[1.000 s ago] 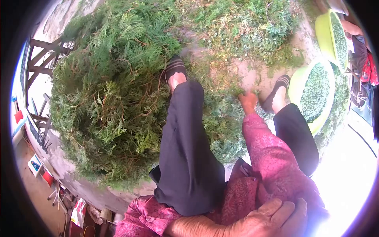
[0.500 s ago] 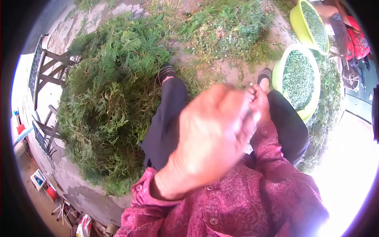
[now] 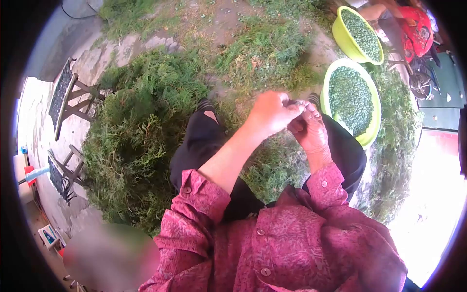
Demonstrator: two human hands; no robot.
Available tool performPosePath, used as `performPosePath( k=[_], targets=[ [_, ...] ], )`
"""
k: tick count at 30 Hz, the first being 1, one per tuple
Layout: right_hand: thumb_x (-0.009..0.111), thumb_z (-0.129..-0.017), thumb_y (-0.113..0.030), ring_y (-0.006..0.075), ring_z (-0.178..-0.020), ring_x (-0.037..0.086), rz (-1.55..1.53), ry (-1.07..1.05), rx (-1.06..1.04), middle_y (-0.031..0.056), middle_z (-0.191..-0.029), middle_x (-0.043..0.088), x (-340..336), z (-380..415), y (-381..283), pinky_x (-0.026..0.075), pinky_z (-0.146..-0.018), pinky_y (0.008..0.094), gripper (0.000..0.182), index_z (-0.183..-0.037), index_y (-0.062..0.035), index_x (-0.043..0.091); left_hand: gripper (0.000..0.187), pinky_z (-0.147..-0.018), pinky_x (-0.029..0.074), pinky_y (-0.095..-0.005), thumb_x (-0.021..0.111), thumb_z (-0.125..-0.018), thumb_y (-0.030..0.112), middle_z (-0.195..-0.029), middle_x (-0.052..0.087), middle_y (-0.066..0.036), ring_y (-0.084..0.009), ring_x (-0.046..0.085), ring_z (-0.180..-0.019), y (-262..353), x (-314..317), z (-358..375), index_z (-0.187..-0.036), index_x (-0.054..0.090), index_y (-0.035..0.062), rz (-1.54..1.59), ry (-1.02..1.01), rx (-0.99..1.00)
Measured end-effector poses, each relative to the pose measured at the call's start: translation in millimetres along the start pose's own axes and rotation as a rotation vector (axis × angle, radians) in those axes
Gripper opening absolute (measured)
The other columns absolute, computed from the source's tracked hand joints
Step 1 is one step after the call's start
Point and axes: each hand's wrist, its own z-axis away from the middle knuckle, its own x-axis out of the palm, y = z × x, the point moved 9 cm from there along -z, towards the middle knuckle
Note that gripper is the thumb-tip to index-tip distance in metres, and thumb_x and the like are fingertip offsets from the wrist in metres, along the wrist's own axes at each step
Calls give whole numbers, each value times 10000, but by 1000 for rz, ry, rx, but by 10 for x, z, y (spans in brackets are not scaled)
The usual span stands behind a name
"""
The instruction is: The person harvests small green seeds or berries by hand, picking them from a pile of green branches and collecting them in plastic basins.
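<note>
My left hand (image 3: 272, 113) and my right hand (image 3: 312, 131) meet in front of my knees. The fingertips of both are pinched together and touch. Whatever lies between them is too small to make out. Close beyond my right hand stands a yellow-green tub (image 3: 327, 80) filled with small green pieces like cones or seed pods. To the left of my left hand a big heap of feathery evergreen branches (image 3: 131, 151) rests on the ground beside my leg. More green sprigs (image 3: 275, 175) lie between my legs, under my hands.
A second yellow-green tub (image 3: 344, 43), also full of green pieces, stands further back. Near it is a person in red (image 3: 416, 31). Loose clippings (image 3: 265, 51) cover the ground ahead. Two wooden-framed stools (image 3: 73, 100) stand at the left, and a bicycle wheel (image 3: 421, 85) shows at the right.
My left hand has dropped from near the camera to my right hand, and their fingertips now meet. The view has shifted, so the tubs appear further left.
</note>
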Motion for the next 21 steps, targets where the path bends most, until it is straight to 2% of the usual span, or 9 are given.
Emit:
performPosePath(
  k=[2,9,11,13,15,16,18,19,21],
  targets=[
    [568,-861,-169,86,-656,498,22,26,-27,24,-875,599,93,57,-30,365,-540,214,176,-989,-48,576,242,-442,408,-239,645,-795,209,-618,568,-62,-106,514,-481,-116,174,41,-764,584,-23,439,-167,-192],
    [536,-878,-138,72,-647,487,184,167,-81,-9,-794,561,-27,165,-140,398,-564,205,126,-969,-56,561,104,-398,353,-205,632,-775,111,-580,550,-34,-82,481,-460,-179,276,119,-735,586,27,492,-261,-247],
    [534,-866,-139,83,-577,450,40,180,36,-15,-709,506,-174,143,-92,398,-573,205,128,-952,-45,546,92,-393,346,-204,633,-771,105,-580,549,-32,-78,476,-458,-184,228,113,-737,589,32,509,-243,-235],
    [493,-862,-131,124,-520,421,-91,705,25,5,-638,440,-764,224,-202,433,-585,327,112,-917,-40,526,76,-395,336,-201,633,-769,97,-594,554,-29,-69,470,-473,-223,145,100,-745,595,36,521,-164,-235],
    [502,-869,-144,173,-560,458,-307,532,-177,37,-643,458,-1478,33,-624,453,-597,368,137,-935,-25,501,78,-402,340,-200,630,-775,101,-605,557,-28,-69,476,-487,-240,83,104,-751,596,34,539,-118,-219],
    [524,-874,-193,216,-629,515,-721,456,-255,94,-716,500,-1611,8,-907,488,-608,368,232,-999,-7,467,81,-409,344,-198,627,-781,104,-615,560,-27,-69,482,-500,-248,18,112,-758,597,33,554,-65,-198],
    [538,-875,-258,252,-703,555,-837,757,-390,177,-842,526,-2245,141,-1298,523,-619,360,344,-1042,21,426,96,-432,358,-196,621,-795,120,-630,563,-27,-72,489,-523,-234,-9,154,-781,598,27,557,-84,-221],
    [538,-875,-258,252,-703,555,-841,764,-387,177,-842,526,-2271,112,-1210,523,-619,360,344,-1042,21,426,104,-440,362,-196,618,-799,128,-634,564,-27,-73,489,-525,-231,-37,159,-792,600,26,552,-55,-232],
    [563,-861,-268,280,-759,569,-236,1069,-308,232,-951,513,-2447,122,-984,544,-636,371,431,-1109,41,396,112,-448,366,-195,615,-804,136,-639,565,-27,-75,489,-528,-210,-79,138,-802,601,25,546,-16,-245]
  ],
)
